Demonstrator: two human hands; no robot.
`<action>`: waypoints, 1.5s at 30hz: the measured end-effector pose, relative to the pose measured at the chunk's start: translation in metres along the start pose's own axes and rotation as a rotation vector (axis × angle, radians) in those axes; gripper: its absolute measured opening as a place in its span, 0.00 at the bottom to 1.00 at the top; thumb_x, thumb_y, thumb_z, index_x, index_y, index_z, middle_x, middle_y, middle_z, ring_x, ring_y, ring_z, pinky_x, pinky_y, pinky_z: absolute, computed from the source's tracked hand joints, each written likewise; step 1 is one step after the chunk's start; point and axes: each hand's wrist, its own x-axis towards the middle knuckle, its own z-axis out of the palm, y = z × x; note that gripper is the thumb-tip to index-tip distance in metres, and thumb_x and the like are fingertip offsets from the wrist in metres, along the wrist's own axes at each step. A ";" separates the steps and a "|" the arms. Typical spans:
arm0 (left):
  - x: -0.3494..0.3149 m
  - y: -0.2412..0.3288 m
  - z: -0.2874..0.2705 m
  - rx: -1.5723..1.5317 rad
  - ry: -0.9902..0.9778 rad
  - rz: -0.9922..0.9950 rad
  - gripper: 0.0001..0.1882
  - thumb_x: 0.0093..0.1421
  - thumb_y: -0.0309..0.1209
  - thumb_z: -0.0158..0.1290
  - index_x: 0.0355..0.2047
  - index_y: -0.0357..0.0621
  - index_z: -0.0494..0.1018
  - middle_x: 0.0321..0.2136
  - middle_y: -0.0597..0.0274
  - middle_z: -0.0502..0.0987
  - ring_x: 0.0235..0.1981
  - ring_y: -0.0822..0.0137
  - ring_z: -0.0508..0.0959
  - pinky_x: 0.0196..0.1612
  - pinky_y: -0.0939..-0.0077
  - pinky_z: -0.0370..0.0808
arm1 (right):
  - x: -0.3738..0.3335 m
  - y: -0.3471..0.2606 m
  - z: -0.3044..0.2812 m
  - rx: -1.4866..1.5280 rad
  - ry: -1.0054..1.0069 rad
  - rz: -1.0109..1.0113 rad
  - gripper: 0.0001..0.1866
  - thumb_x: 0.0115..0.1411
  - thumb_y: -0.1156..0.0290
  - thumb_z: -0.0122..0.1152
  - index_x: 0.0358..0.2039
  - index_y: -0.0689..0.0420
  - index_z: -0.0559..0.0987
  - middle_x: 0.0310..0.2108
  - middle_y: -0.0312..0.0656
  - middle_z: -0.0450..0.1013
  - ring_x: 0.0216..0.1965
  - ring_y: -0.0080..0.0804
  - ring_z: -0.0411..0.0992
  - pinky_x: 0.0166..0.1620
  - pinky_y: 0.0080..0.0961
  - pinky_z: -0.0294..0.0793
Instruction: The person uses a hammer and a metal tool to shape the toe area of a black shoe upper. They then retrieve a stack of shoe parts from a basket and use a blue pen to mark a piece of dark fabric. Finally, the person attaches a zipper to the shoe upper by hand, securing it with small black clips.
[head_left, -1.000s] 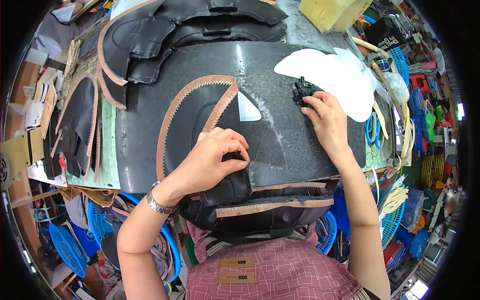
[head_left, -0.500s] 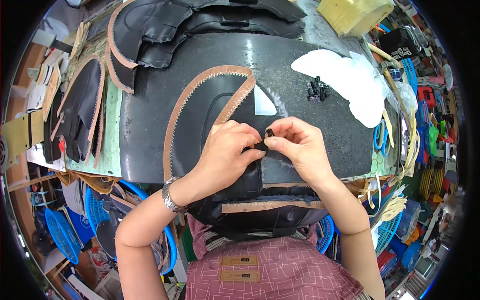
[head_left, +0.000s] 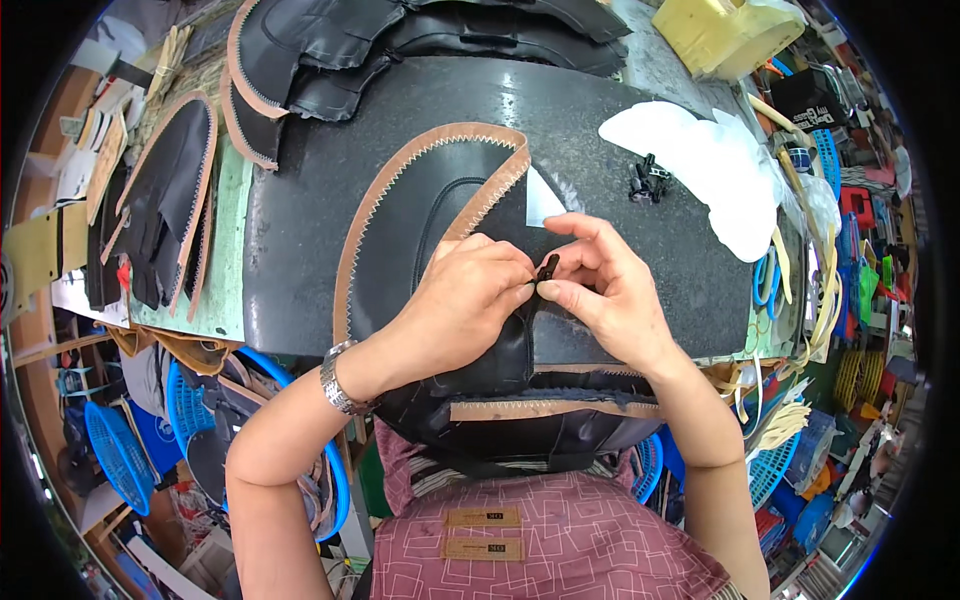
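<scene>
Between the two hands, just off their meeting thumb tips, a small black clip (head_left: 547,268) sits with its long axis running away from the person, its far end leaning slightly to the right and its near end at the thumbs. The right hand (head_left: 590,280) holds it in a narrow pinch, the index finger raised and bent clear of it. The left hand (head_left: 490,285), thumb and fingers closed together, grips the edge of a black piece (head_left: 395,235); the fingertips hide exactly how clip and edge meet. That piece lies under and beyond the left hand on the desk (head_left: 300,220), its long axis running from the near edge away from the person, its far corner pointing off to the right. A brown zigzag-stitched band (head_left: 357,225) borders it.

Beyond the right hand and to its right, a small heap of black clips (head_left: 648,180) lies beside a white sheet (head_left: 745,185). A white corner (head_left: 541,200) shows just beyond the right hand's index finger. Well beyond the left hand are stacked black pieces (head_left: 320,50).
</scene>
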 end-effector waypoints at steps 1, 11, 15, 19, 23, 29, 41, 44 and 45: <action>0.000 0.001 0.000 0.002 -0.007 -0.002 0.05 0.55 0.26 0.51 0.29 0.36 0.73 0.33 0.58 0.74 0.38 0.59 0.72 0.44 0.67 0.64 | 0.002 -0.001 -0.002 -0.027 -0.025 -0.018 0.27 0.52 0.81 0.59 0.53 0.56 0.64 0.27 0.37 0.72 0.29 0.22 0.72 0.35 0.21 0.73; 0.000 0.002 0.002 0.029 0.003 -0.013 0.07 0.57 0.28 0.48 0.27 0.35 0.71 0.33 0.58 0.74 0.37 0.58 0.71 0.44 0.66 0.63 | 0.004 -0.016 -0.007 -0.333 -0.104 -0.114 0.32 0.49 0.82 0.59 0.56 0.54 0.61 0.25 0.42 0.71 0.26 0.35 0.72 0.34 0.29 0.71; 0.000 0.002 0.002 0.006 -0.003 -0.034 0.08 0.57 0.28 0.47 0.27 0.36 0.71 0.33 0.59 0.74 0.37 0.58 0.71 0.45 0.65 0.62 | 0.005 -0.017 -0.007 -0.342 -0.112 -0.128 0.33 0.49 0.82 0.59 0.56 0.54 0.60 0.26 0.43 0.72 0.28 0.36 0.73 0.34 0.31 0.71; 0.000 0.003 0.003 0.019 0.003 -0.033 0.08 0.58 0.28 0.47 0.27 0.36 0.72 0.33 0.59 0.74 0.37 0.59 0.71 0.45 0.65 0.62 | 0.002 -0.018 -0.009 -0.406 -0.166 -0.117 0.33 0.49 0.81 0.60 0.56 0.54 0.60 0.25 0.43 0.72 0.28 0.38 0.73 0.33 0.32 0.71; -0.001 0.004 0.008 0.051 0.039 -0.039 0.08 0.57 0.29 0.48 0.28 0.38 0.73 0.32 0.61 0.75 0.36 0.61 0.71 0.45 0.66 0.62 | -0.004 -0.023 -0.006 -0.451 -0.150 -0.042 0.33 0.48 0.79 0.61 0.55 0.57 0.60 0.24 0.42 0.72 0.26 0.39 0.72 0.30 0.32 0.71; 0.001 0.007 0.011 -0.023 0.131 -0.093 0.08 0.54 0.33 0.51 0.27 0.44 0.78 0.28 0.61 0.77 0.34 0.59 0.73 0.42 0.65 0.65 | -0.032 -0.026 0.005 -0.918 0.012 -0.672 0.18 0.43 0.69 0.69 0.36 0.57 0.75 0.18 0.33 0.66 0.15 0.28 0.64 0.20 0.24 0.65; 0.003 0.011 0.006 -0.261 0.130 -0.243 0.06 0.53 0.28 0.57 0.30 0.40 0.78 0.26 0.63 0.77 0.32 0.71 0.73 0.36 0.76 0.70 | -0.082 -0.004 0.061 -0.923 -0.253 -0.508 0.14 0.44 0.67 0.59 0.32 0.59 0.73 0.31 0.41 0.66 0.37 0.34 0.66 0.35 0.24 0.67; 0.007 0.008 0.001 -0.287 0.134 -0.269 0.06 0.54 0.28 0.56 0.30 0.39 0.78 0.26 0.62 0.77 0.31 0.72 0.73 0.36 0.78 0.70 | -0.084 -0.011 0.058 -0.881 -0.238 -0.331 0.16 0.43 0.67 0.62 0.33 0.58 0.73 0.31 0.41 0.67 0.36 0.33 0.67 0.33 0.24 0.67; 0.009 0.007 -0.001 -0.312 0.121 -0.271 0.06 0.55 0.28 0.55 0.30 0.38 0.78 0.27 0.63 0.77 0.31 0.73 0.74 0.37 0.78 0.70 | -0.085 -0.014 0.056 -0.862 -0.266 -0.266 0.17 0.42 0.67 0.63 0.34 0.58 0.73 0.30 0.41 0.67 0.35 0.33 0.68 0.32 0.24 0.67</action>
